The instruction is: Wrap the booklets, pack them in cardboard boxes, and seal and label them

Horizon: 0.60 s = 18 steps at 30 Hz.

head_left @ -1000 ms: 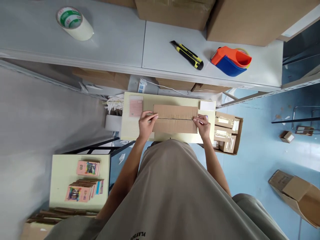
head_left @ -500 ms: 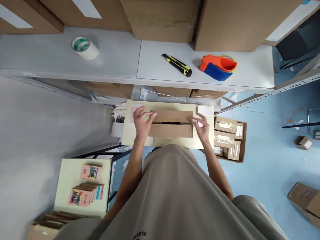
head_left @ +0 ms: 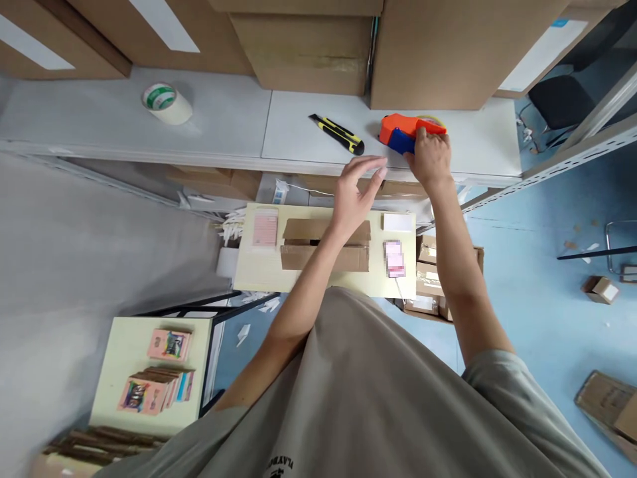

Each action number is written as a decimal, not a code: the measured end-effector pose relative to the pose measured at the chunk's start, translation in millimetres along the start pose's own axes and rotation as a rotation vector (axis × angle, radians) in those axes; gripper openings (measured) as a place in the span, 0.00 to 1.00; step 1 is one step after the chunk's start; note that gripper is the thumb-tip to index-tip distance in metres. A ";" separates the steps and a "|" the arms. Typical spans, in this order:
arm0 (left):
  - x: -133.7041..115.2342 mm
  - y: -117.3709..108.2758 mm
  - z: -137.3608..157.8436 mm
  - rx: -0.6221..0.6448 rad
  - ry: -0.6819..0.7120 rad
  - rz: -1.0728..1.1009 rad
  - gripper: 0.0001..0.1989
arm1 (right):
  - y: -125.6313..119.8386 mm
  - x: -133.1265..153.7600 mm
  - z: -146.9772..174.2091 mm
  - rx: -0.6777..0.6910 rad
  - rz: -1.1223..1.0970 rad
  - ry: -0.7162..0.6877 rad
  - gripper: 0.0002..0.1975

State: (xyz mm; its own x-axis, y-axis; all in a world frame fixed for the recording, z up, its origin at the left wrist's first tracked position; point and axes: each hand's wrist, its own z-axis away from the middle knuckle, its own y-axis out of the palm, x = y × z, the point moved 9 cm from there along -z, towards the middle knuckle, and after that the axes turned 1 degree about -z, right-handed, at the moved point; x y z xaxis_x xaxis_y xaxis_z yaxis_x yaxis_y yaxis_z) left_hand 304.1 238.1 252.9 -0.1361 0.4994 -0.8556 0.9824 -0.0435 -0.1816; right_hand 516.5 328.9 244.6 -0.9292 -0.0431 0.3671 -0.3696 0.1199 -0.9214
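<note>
My right hand (head_left: 432,156) is closed round the orange and blue tape dispenser (head_left: 402,133) on the grey shelf (head_left: 219,126). Just left of it, my left hand (head_left: 355,192) is raised near the shelf's front edge, thumb and fingers apart, holding nothing. A black and yellow utility knife (head_left: 338,134) lies on the shelf beyond my left fingers. Below, on the pale yellow table (head_left: 259,272), sits a long cardboard box (head_left: 326,255) with its top flaps folded in and a dark gap between them. My left forearm hides part of the box.
A tape roll (head_left: 166,104) stands on the shelf, with large cartons (head_left: 308,56) behind. On the table are a phone (head_left: 395,259) with a cable and a pink sheet (head_left: 265,227). Small boxes (head_left: 428,277) fill a carton at right; booklets (head_left: 144,395) lie on a side table.
Both hands have left the cardboard box and moved up to the shelf. My right hand has taken hold of the tape dispenser; my left hand has come across to the right.
</note>
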 end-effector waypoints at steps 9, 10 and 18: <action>24.8 -22.6 92.8 -0.053 -0.306 0.168 0.26 | 24.8 35.7 120.7 0.007 -0.673 0.017 0.34; 21.8 -28.2 103.1 -0.059 -0.317 0.161 0.26 | 35.5 45.7 139.1 0.035 -0.804 0.027 0.34; -0.6 -82.7 162.0 -0.067 -0.340 0.017 0.20 | 89.9 120.1 217.3 0.197 -1.149 0.167 0.36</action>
State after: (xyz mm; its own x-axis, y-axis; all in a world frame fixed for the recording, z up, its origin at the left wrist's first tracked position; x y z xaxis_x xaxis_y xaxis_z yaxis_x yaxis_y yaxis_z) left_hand 202.2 101.3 189.9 -0.1432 0.1816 -0.9729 0.9896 0.0128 -0.1433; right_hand 370.8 119.0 178.1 -0.0436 0.1058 0.9934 -0.9975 -0.0608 -0.0373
